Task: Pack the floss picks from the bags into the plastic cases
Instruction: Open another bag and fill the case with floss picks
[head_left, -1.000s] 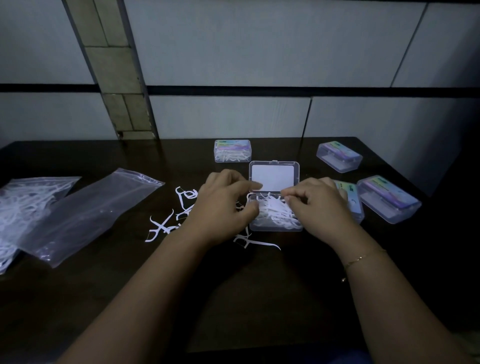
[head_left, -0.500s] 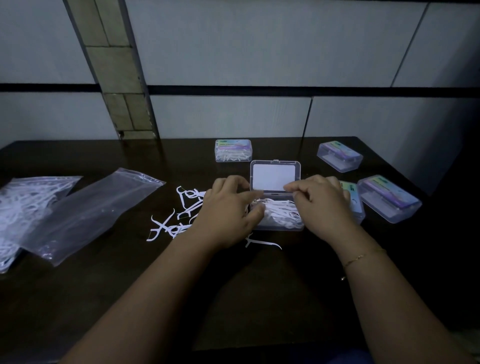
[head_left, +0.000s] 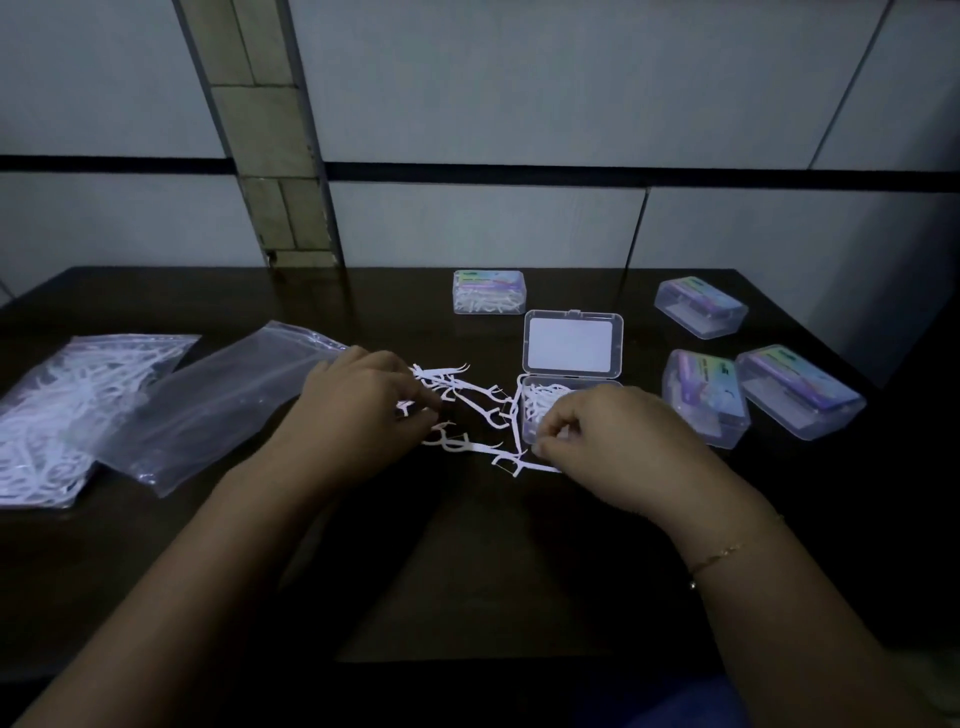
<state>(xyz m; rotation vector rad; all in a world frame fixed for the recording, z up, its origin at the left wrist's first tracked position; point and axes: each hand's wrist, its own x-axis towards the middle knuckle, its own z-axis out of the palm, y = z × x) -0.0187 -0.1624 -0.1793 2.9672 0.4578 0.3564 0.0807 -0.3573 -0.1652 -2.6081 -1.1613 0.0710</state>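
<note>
Both hands (head_left: 363, 410) among loose floss picks (head_left: 467, 400)

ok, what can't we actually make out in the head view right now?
- Open case: its fill level; the right hand covers most of the tray.
- Left hand: whether it pinches a floss pick; the fingertips are hidden by its own knuckles in dim light.
- Closed cases: label print, too small and dark.
- Full bag: cut off by the left edge.

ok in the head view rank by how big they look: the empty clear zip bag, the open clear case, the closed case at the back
1. Empty clear plastic zip bag, largest.
2. Open clear plastic case, lid up.
3. Closed clear plastic case of floss picks at the back, smallest, though it lies farther from the camera, so the gap to the open case is unsure.
</note>
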